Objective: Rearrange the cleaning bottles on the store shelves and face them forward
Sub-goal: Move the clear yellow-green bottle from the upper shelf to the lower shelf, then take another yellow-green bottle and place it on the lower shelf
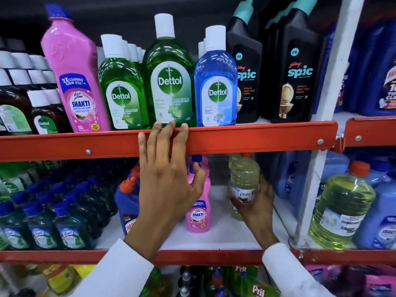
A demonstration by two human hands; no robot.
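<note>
Dettol bottles (169, 82) upright, labels forward — upper shelf; yellowish bottle (244, 181) below.

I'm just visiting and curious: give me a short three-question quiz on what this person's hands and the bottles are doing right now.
1. True or false: the right hand holds a pale yellow bottle on the middle shelf.
2. Which bottle stands directly above the left hand fingertips? A) blue Dettol bottle B) tall green Dettol bottle C) black Spic bottle
3. Fill in: the left hand's fingertips reach the upper shelf's ____ rail.

Key: 1 true; 2 B; 3 red.
</note>
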